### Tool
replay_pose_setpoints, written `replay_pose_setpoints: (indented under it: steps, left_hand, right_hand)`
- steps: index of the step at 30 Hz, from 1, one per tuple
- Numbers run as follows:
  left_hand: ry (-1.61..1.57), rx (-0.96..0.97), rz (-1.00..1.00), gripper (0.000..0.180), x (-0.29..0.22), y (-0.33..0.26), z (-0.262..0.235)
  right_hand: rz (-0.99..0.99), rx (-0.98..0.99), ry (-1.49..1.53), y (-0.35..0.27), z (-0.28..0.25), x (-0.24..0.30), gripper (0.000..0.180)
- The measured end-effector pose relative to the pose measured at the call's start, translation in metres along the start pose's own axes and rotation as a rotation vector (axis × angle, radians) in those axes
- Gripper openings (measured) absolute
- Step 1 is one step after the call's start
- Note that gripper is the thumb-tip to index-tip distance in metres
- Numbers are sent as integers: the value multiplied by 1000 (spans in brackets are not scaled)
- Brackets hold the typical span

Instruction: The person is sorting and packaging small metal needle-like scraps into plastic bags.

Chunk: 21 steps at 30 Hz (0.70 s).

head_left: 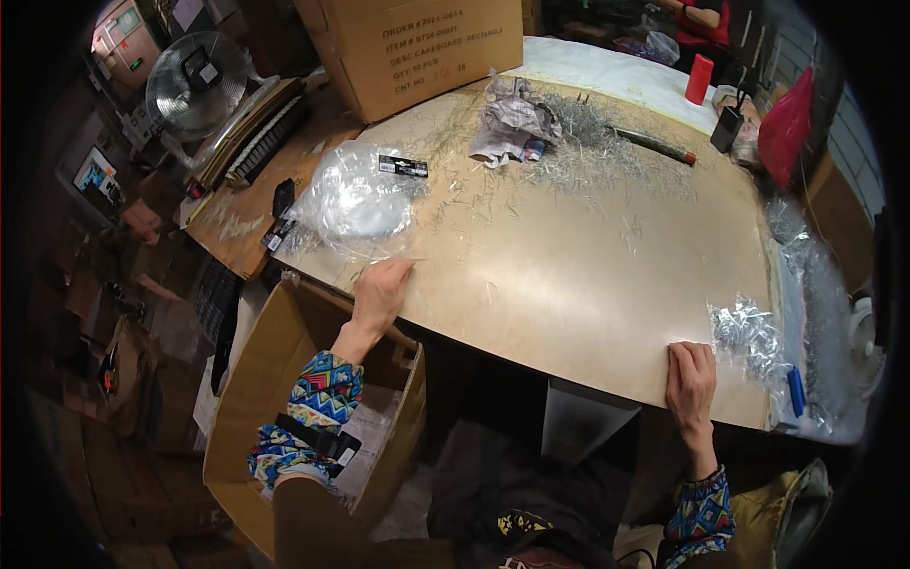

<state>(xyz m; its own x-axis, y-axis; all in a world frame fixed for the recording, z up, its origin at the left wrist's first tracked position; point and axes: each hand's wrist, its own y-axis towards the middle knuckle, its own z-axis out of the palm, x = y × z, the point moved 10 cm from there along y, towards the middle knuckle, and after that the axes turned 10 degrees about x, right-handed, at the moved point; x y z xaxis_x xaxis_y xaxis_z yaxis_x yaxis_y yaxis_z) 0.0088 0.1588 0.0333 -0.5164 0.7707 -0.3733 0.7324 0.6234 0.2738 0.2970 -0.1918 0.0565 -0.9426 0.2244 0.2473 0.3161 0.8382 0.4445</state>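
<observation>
My left hand point(382, 296) is at the table's front-left edge, its fingers closed in a pinch. A thin sliver shows at its fingertips, too small to name. Just beyond lies a heap of clear plastic bags point(355, 194) with black header tags. At the front right of the table, my right hand point(691, 381) rests with its fingers curled together; whatever may be under them is hidden. Close to it on the right is a patch of shiny silvery pieces point(746, 327). Thin silvery wire-like strips point(592, 142) lie piled at the back of the tabletop point(559, 275).
A cardboard carton point(427, 47) stands at the back, beside crumpled paper point(512, 123). An open cardboard box point(251, 427) sits below my left arm. Along the right are a blue object point(796, 391), a red cylinder point(699, 79) and a pink bag point(787, 133). A fan point(199, 83) stands far left.
</observation>
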Motion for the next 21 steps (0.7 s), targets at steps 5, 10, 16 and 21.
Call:
replay_pose_setpoints:
  steps: [5, 10, 16, 21]
  left_hand:
    - [292, 5, 20, 51, -18, -6, 10]
    - [7, 184, 254, 53, -97, -50, 24]
    - [77, -179, 15, 41, -51, -33, -13]
    - [338, -105, -251, 62, 38, -38, 4]
  right_hand:
    - [-16, 1, -6, -4, 0, -3, 16]
    - [-117, -10, 254, 11, 17, 35, 26]
    - [-463, 115, 214, 26, 50, 131, 32]
    - [-409, 105, 309, 21, 54, 138, 32]
